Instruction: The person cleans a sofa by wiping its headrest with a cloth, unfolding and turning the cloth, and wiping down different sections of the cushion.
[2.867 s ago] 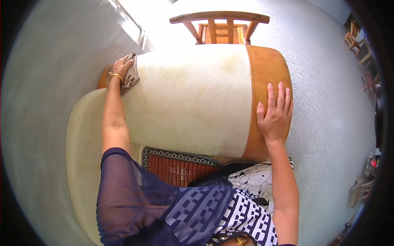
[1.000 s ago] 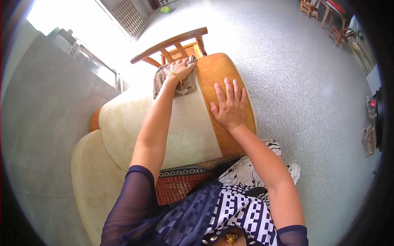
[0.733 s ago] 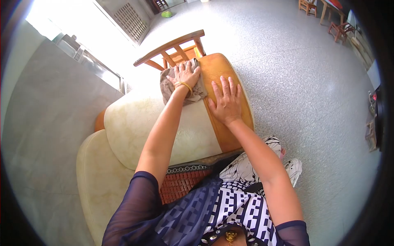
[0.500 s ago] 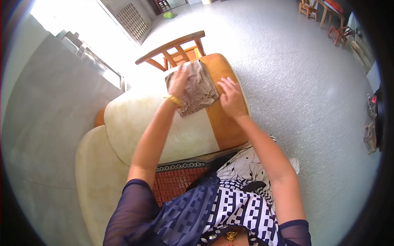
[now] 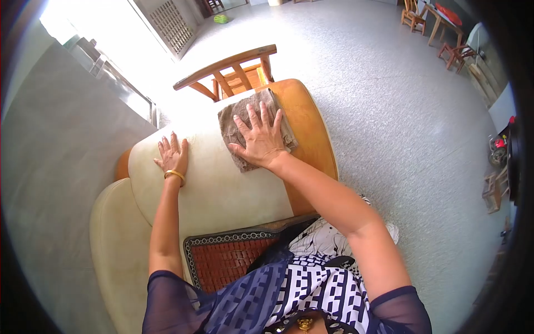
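Observation:
A folded brown-grey cloth (image 5: pixel 231 119) lies flat on the cream and orange-tan padded armrest (image 5: pixel 222 195). My right hand (image 5: pixel 260 136) is pressed on top of the cloth, palm down with fingers spread. To the left, my left hand (image 5: pixel 173 156) rests flat on the cream surface, fingers apart, holding nothing. A gold-coloured bangle (image 5: pixel 175 175) circles my left wrist.
A wooden chair (image 5: pixel 228 69) stands just beyond the armrest. The seat beside me bears a reddish-brown woven mat (image 5: pixel 222 261). Grey floor (image 5: pixel 400 128) stretches to the right, with small wooden chairs (image 5: pixel 413 19) and a table far off. A watermelon (image 5: pixel 221 19) lies on the floor.
My left hand has moved off the cloth to the left, onto the cream surface. My right hand has shifted from the tan strip onto the cloth.

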### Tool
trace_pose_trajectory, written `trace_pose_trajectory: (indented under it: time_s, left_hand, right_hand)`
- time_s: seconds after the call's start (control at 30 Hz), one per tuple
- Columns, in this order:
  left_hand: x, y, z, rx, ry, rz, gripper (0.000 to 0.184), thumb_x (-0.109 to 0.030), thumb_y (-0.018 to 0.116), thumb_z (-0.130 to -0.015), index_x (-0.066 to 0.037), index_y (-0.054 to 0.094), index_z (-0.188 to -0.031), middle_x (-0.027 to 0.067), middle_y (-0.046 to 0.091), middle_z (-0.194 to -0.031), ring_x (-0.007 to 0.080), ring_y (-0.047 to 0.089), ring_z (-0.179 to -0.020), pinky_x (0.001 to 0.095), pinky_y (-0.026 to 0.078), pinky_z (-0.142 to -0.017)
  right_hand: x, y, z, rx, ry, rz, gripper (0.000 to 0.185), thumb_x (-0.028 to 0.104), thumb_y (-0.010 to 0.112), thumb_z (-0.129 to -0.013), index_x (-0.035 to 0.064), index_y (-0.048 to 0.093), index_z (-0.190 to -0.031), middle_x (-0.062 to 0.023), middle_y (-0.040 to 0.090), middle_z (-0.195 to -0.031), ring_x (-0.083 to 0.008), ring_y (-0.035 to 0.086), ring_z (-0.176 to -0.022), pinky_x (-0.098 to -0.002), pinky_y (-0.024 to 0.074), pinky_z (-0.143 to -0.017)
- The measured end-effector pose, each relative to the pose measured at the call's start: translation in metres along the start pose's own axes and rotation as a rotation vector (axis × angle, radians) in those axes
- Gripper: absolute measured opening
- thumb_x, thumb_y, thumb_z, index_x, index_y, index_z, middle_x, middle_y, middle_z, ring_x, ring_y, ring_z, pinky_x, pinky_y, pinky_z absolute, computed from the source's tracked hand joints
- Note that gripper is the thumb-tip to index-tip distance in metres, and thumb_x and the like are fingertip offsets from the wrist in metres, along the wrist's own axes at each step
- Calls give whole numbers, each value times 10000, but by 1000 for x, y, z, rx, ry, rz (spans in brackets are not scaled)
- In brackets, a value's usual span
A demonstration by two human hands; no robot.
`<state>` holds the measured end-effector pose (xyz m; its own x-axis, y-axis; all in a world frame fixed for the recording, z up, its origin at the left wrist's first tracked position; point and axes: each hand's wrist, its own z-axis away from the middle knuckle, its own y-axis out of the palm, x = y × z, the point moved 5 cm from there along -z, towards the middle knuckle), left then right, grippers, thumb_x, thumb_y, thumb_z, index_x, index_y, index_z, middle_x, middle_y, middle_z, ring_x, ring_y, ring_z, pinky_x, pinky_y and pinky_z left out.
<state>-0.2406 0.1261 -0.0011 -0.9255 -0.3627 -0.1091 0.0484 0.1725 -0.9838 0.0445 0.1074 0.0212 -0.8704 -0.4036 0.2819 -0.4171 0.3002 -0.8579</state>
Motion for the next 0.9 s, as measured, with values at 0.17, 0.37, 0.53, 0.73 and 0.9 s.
trace_pose_trajectory:
  time_s: [0.17,0.37,0.53,0.73,0.9]
  left_hand:
    - [-3,-2,4,-34,-2,-11,669,-618,307,-909,-268,270,-1478,70,182,-1558,243,113,-1447,621,64,-1101]
    - [-4,-3,6,-56,0,-2,643,-591,339,-910,-271,302,-1466,68,203,-1553,225,135,-1443,619,74,-1100]
    - [-2,-1,4,-78,9,-3,630,-578,362,-907,-278,316,-1459,63,221,-1547,219,149,-1439,626,81,-1095]
    - [-1,2,2,-103,17,1,630,-585,377,-898,-287,333,-1451,62,234,-1543,223,159,-1437,634,85,-1089]
    - [1,4,2,-135,28,19,634,-597,374,-893,-289,339,-1447,56,246,-1539,226,165,-1435,643,87,-1085]
  right_hand:
    - [-1,18,-33,144,63,30,747,632,439,-831,191,376,-1431,-170,243,-1516,-414,120,-1410,-729,33,-1030]
    - [-22,24,-87,314,170,68,710,606,427,-844,207,377,-1429,-133,271,-1512,-362,156,-1415,-702,66,-1056]
    - [-64,25,-115,478,304,80,640,616,388,-862,261,426,-1393,-83,347,-1477,-278,232,-1400,-591,166,-1101]
    - [-128,15,-126,566,517,61,672,655,363,-856,210,493,-1342,-86,451,-1404,-308,334,-1351,-628,212,-1071]
    - [-207,39,-128,410,590,-194,739,679,417,-830,143,484,-1334,-218,492,-1335,-362,472,-1244,-466,398,-1010]
